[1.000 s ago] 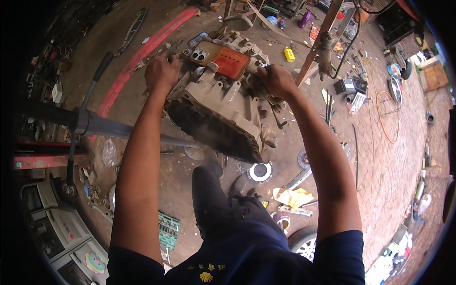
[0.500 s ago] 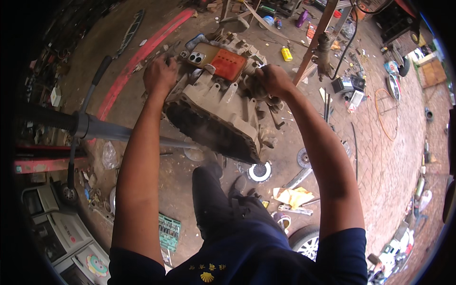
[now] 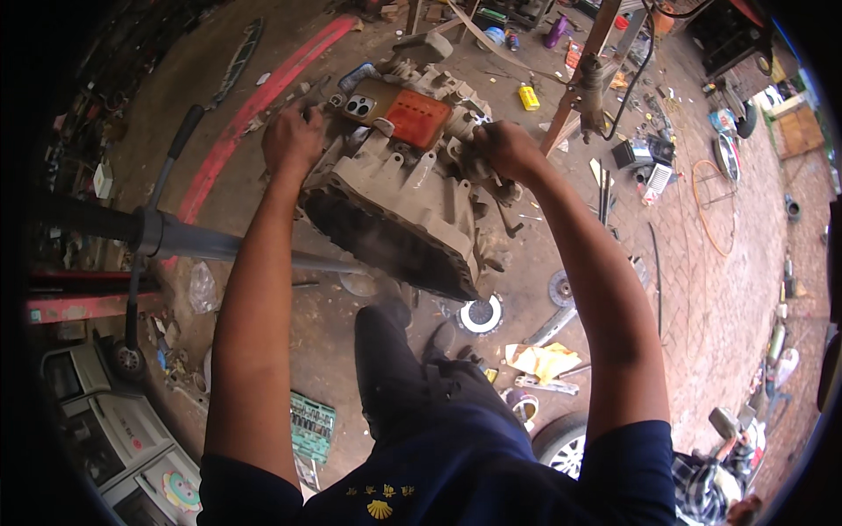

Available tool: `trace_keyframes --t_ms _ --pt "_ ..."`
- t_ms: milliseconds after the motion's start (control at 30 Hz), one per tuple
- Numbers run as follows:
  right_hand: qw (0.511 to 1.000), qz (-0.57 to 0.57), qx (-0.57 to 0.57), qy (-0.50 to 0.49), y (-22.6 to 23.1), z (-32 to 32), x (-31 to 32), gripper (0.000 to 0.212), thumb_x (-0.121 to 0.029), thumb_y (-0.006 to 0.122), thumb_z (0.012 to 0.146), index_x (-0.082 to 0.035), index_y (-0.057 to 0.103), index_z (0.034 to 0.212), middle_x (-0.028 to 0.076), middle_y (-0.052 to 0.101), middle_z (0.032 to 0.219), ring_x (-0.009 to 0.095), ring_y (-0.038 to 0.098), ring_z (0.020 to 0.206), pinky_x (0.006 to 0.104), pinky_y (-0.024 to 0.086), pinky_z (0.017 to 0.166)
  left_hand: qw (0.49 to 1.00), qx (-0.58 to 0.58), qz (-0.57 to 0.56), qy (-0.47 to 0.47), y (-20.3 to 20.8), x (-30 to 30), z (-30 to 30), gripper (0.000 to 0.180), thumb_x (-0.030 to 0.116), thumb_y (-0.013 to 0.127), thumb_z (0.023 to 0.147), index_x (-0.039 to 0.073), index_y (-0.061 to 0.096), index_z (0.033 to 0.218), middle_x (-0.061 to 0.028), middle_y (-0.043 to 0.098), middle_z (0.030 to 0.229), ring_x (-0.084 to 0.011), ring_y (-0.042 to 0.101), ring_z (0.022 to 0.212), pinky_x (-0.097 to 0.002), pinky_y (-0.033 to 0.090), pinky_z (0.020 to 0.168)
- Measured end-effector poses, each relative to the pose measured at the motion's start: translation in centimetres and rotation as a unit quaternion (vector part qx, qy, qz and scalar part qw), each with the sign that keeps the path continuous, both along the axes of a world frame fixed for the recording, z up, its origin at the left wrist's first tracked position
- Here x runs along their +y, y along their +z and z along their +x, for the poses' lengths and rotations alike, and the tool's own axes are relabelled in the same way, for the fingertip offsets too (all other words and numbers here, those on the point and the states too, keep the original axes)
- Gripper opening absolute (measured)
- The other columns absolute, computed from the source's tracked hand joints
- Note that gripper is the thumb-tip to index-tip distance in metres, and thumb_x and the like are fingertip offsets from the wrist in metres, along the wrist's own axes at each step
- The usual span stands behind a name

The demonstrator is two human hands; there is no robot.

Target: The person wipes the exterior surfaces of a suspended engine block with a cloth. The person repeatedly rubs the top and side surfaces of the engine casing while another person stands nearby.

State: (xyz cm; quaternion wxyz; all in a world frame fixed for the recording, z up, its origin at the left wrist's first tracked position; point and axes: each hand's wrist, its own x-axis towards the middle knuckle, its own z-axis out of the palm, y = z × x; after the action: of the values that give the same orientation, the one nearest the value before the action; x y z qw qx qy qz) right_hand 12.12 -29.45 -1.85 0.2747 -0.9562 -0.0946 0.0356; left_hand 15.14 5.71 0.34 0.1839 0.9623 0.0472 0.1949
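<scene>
A dusty, grey-tan gearbox [image 3: 408,187] stands in front of me, its dark open bell end facing me. My left hand [image 3: 294,138] is closed at the gearbox's left edge, fingers curled and partly hidden. On the right side, my right hand [image 3: 509,149] is closed round a protruding part of the gearbox; its fingertips are hidden. Between my hands a phone [image 3: 399,112] with a tan and orange-red back lies on top of the housing, its camera lenses up. Neither hand touches the phone.
A grey post [image 3: 197,238] with black-gripped levers [image 3: 182,140] runs in from the left. Below lie a clutch cover [image 3: 481,314], a wheel [image 3: 566,445] and a green socket tray [image 3: 311,427]. A rusty upright [image 3: 581,74] stands far right. A person [image 3: 710,482] is at the lower right.
A person in a checked shirt has come into view at the lower right. My hands keep their hold; the gearbox and phone appear shifted only very slightly left.
</scene>
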Motion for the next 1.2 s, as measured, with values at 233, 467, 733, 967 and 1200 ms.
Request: trace_keyframes --t_ms 233,467,733,967,1200 --pt "0.992 0.052 -0.076 -0.089 1.9 -3.8 1.0 0.050 -0.048 0.048 0.104 -0.004 0.071 0.098 0.024 0.070 0.093 0.046 0.065 0.094 0.0529 0.050 0.083 0.999 -0.027 0.023 0.003 0.2 -0.3 -0.3 0.030 0.030 0.057 0.092 0.011 0.076 0.105 -0.0180 0.073 0.105 -0.0390 0.068 0.100 -0.0479 0.054 0.088" --pt "0.939 0.268 -0.135 -0.169 2.6 -9.7 1.5 0.039 -0.034 0.053 0.108 0.002 0.065 0.117 0.014 0.070 0.100 0.024 0.067 0.093 0.0342 0.051 0.084 0.999 -0.023 0.024 0.008 0.3 -0.2 -0.3 0.031 0.031 0.057 0.092 0.009 0.075 0.104 -0.0181 0.072 0.107 -0.0394 0.067 0.102 -0.0478 0.053 0.090" --pt "0.971 0.125 -0.130 -0.158 1.2 -12.5 3.3 0.047 -0.038 0.064 0.098 -0.001 0.061 0.126 0.022 0.062 0.124 0.041 0.056 0.120 0.0481 0.041 0.106 1.000 -0.017 0.017 0.002 -0.7 0.2 0.4 0.033 0.033 0.057 0.092 0.009 0.074 0.108 -0.0190 0.072 0.109 -0.0401 0.067 0.105 -0.0491 0.053 0.091" --pt "0.955 0.022 -0.249 -0.160 0.2 -12.3 4.3 0.043 -0.032 0.072 0.090 -0.002 0.062 0.119 0.019 0.064 0.117 0.041 0.056 0.115 0.0498 0.042 0.103 0.999 -0.018 0.020 -0.017 -1.7 1.2 1.0 0.033 0.035 0.055 0.096 0.017 0.075 0.115 -0.0178 0.073 0.110 -0.0396 0.068 0.105 -0.0486 0.054 0.089" --pt "0.953 0.036 -0.253 -0.165 0.4 -12.3 4.3 0.040 -0.030 0.071 0.086 -0.004 0.063 0.116 0.016 0.065 0.110 0.037 0.058 0.110 0.0481 0.041 0.101 0.999 0.037 0.021 0.005 -1.1 0.8 0.9 0.035 0.035 0.053 0.097 0.015 0.073 0.118 -0.0198 0.071 0.114 -0.0414 0.066 0.109 -0.0505 0.052 0.091"
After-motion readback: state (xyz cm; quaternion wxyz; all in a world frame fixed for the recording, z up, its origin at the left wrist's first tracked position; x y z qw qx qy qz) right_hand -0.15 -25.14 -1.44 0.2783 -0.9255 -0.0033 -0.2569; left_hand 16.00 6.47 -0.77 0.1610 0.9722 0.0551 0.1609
